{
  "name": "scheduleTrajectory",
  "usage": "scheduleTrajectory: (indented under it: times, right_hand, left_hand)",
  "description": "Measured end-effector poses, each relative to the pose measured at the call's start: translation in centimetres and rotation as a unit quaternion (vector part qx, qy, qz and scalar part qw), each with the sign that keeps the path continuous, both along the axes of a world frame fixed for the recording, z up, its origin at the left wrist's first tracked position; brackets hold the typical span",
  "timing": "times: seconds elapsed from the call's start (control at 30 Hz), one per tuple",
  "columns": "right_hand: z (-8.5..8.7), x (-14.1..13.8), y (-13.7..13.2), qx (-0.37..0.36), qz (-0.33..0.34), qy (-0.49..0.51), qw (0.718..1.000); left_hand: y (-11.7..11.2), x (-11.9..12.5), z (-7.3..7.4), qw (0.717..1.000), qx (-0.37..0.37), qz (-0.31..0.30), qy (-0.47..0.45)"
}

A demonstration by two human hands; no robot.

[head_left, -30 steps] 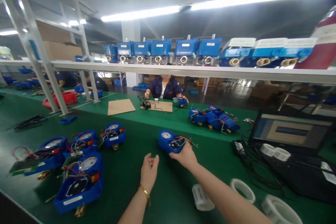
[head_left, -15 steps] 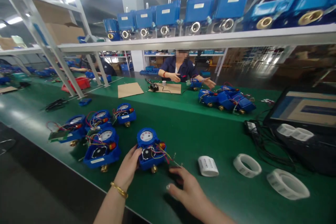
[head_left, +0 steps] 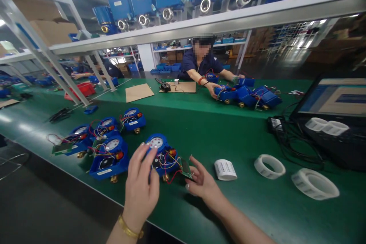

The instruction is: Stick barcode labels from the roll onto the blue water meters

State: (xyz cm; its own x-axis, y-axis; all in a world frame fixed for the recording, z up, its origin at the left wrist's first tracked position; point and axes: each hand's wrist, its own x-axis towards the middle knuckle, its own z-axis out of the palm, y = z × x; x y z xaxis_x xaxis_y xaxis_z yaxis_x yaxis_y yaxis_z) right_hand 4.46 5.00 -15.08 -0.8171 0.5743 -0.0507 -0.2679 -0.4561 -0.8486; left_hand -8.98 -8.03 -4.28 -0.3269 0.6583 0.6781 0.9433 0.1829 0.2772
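Note:
A blue water meter (head_left: 166,159) with a round white dial, coloured wires and a brass fitting stands on the green bench in front of me. Over its left side is my left hand (head_left: 142,185), fingers stretched out and apart, hiding part of the housing; whether the fingertips touch the dial I cannot tell. To the right of the meter, my right hand (head_left: 204,183) grips the edge of a small green circuit board (head_left: 186,167) between thumb and fingers. The board is tilted, and wires run from it to the meter.
Several similar meters (head_left: 110,156) stand to the left. A roll of printed labels (head_left: 225,170), clear tape-like rolls (head_left: 269,167) and a laptop (head_left: 334,99) with cables are on the right. Across the bench a co-worker (head_left: 201,61) handles more meters. A shelf (head_left: 183,30) runs overhead.
My left hand has let go of the meter's side and risen over it. My right hand has turned and now holds up the circuit board. The co-worker has reached to the meters opposite.

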Motion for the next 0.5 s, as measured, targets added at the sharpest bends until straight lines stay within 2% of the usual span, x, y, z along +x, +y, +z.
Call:
scheduleTrajectory:
  times: [0.13,0.17,0.27,0.37,0.5]
  right_hand:
    - [0.8,0.3,0.1,-0.013,-0.025,0.035,0.999]
    - [1.1,0.4,0.2,-0.021,-0.026,0.046,0.998]
    - [1.9,0.7,0.6,-0.068,-0.030,0.073,0.995]
    - [2.4,1.1,0.8,-0.125,-0.024,0.076,0.989]
    - [2.4,1.5,0.9,-0.180,0.018,0.058,0.982]
  left_hand:
    - [1.0,1.6,-0.2,0.974,-0.151,-0.110,0.126]
    - [1.3,1.5,-0.3,0.969,-0.165,-0.116,0.142]
    - [2.3,0.9,-0.5,0.968,-0.148,-0.116,0.166]
    - [3.1,0.2,0.0,0.974,-0.156,-0.113,0.121]
    - [4.1,-0.5,0.4,0.979,-0.169,-0.084,-0.074]
